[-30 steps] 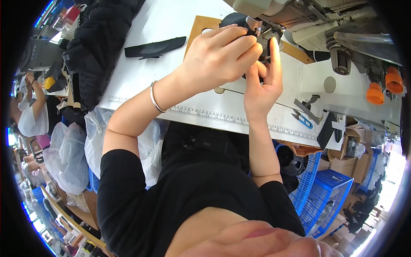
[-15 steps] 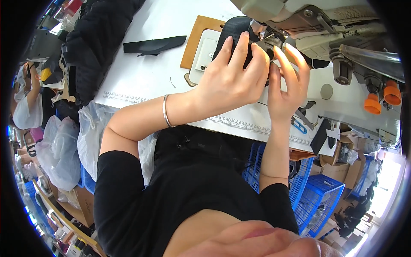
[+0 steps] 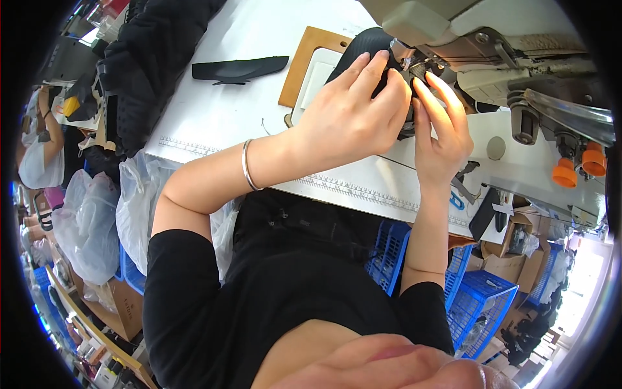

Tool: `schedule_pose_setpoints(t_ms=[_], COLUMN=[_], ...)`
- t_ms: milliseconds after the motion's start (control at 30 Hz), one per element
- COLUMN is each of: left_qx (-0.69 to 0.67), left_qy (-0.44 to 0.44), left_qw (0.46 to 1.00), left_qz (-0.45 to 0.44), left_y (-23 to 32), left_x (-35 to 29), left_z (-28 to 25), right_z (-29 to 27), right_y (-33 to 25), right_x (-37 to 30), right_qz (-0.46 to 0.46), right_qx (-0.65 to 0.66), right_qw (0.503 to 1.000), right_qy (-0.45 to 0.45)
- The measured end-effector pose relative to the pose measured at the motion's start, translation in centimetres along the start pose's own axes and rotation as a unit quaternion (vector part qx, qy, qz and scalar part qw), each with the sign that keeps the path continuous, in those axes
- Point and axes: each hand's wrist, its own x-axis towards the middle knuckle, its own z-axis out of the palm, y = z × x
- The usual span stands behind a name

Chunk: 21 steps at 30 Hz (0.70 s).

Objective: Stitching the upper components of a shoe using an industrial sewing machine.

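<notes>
Head view: black fabric lies at the sewing machine's foot, apparently being lined up or fed. The left hand rests bent fingertips on it; the right hand curls alongside; whether either pinches is unclear. Feeding calls for level fabric.

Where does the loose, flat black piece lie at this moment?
In the head view, the loose black piece lies on the white table, upper left of the left hand, between the black heap and the tan frame.

Strip on table, left of hands; sewing machine beyond, right
</notes>
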Motion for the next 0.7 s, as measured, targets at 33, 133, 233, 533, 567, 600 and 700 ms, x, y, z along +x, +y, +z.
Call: schedule_pose_setpoints(t_ms=[33,133,233,533,567,600,700], left_qx=[-0.011,-0.028,-0.043,-0.107,-0.143,-0.153,-0.171], left_qy=[-0.009,-0.014,-0.019,-0.053,-0.059,-0.061,-0.050], left_qw=[1.000,0.999,0.999,0.991,0.987,0.985,0.982], left_qz=[0.002,0.010,0.026,0.052,0.051,0.054,0.054], left_y=[-0.2,-0.7,-1.5,-3.8,-4.2,-4.6,-5.4], left_x=[0.0,0.1,0.4,0.7,0.6,0.7,0.6], left_z=[-0.1,-0.3,-0.6,-0.8,-0.8,-0.8,-0.3], right_z=[0.0,-0.1,-0.2,-0.2,-0.1,-0.1,0.0], right_y=[0.0,0.1,0.0,0.0,-0.1,-0.2,-0.8], right_x=[0.0,0.1,0.1,0.0,0.0,-0.1,0.0], right_qz=[0.000,-0.022,-0.024,-0.043,-0.046,-0.049,-0.045], right_qx=[0.001,-0.026,-0.035,-0.077,-0.081,-0.086,-0.101], right_qw=[1.000,0.999,0.999,0.996,0.996,0.995,0.994], right_qy=[0.000,0.000,0.000,-0.001,0.003,0.006,0.000])
